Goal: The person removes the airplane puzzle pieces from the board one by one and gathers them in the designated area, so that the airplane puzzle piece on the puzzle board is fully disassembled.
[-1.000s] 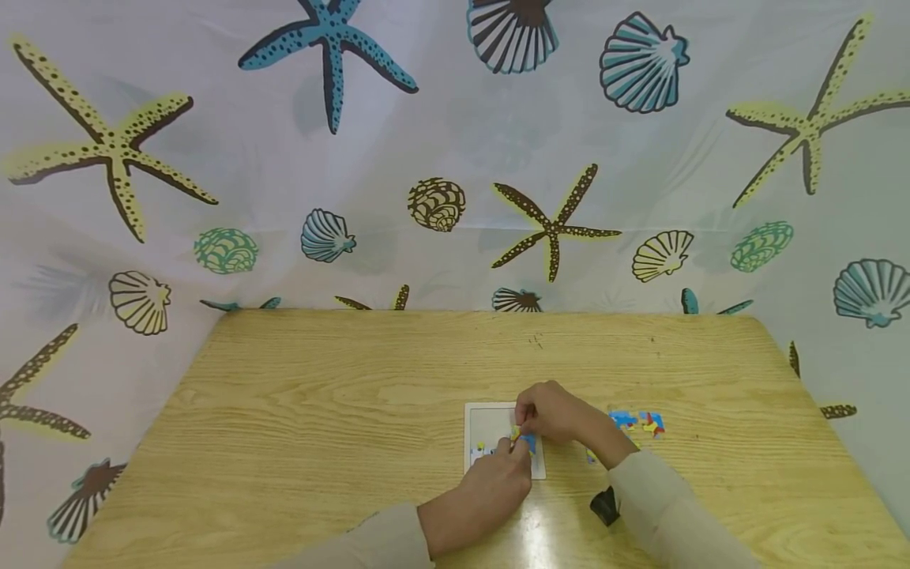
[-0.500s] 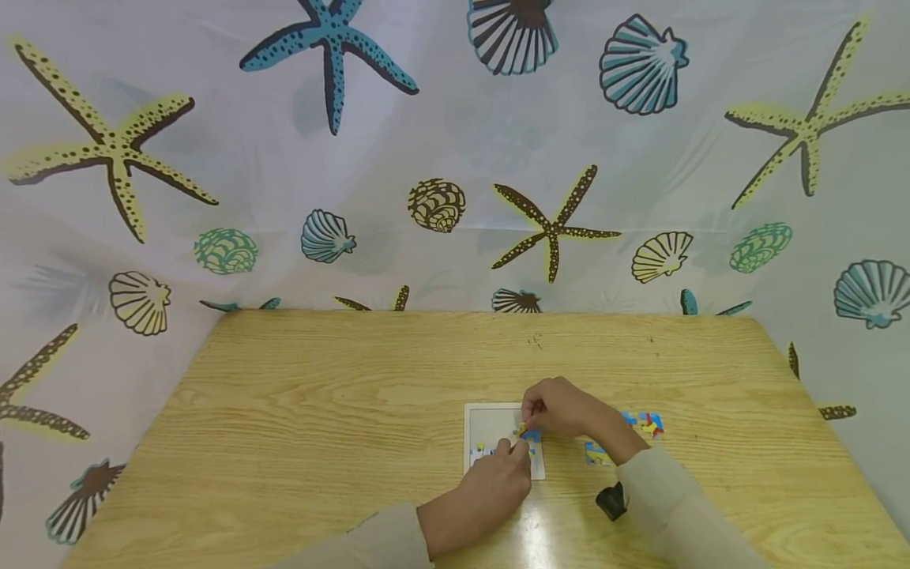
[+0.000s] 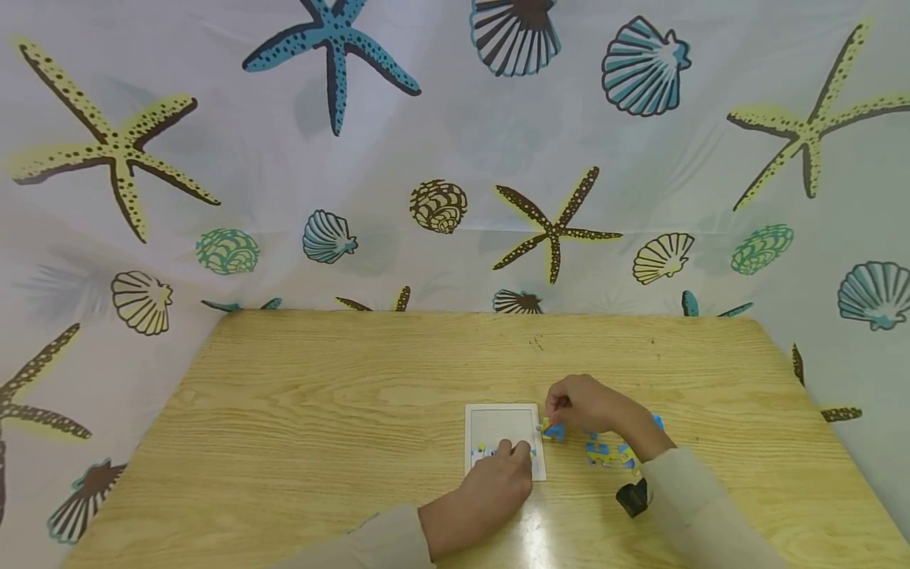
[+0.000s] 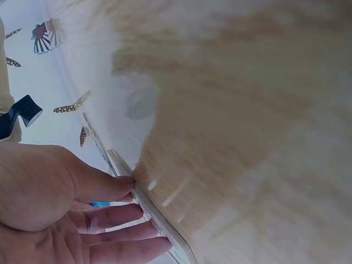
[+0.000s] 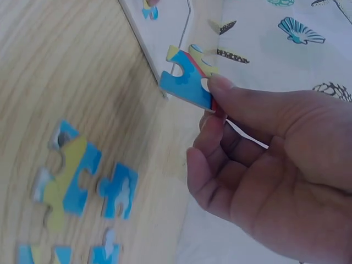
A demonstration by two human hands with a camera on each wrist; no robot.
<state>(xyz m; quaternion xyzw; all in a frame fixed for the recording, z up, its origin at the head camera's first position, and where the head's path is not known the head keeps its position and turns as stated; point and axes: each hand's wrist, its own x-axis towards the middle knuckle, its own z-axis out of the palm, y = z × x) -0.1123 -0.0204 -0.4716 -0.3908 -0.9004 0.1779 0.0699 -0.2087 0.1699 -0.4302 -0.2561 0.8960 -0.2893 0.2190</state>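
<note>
My right hand (image 3: 586, 405) pinches a jigsaw puzzle piece (image 5: 190, 82), blue with red and yellow, between thumb and fingers. In the head view, the piece is just right of a white-rimmed puzzle tray (image 3: 501, 419). My left hand (image 3: 498, 478) rests on the tray's near part, partly covering a row of pieces laid there. Seen from the left wrist, the thumb and fairly straight fingertips (image 4: 159, 245) touch the rim. To the right, several loose blue and yellow puzzle pieces (image 3: 610, 454) lie on the table, some hidden behind the right forearm.
A wood-grain table (image 3: 341, 395) carries everything. White cloth (image 3: 398, 142) printed with starfish and shells hangs along its back and sides. A black object (image 3: 633, 498) sits at the right sleeve, over the table.
My right hand has moved right, from over the tray to beside it, carrying the puzzle piece with it. The left hand has stayed on the tray.
</note>
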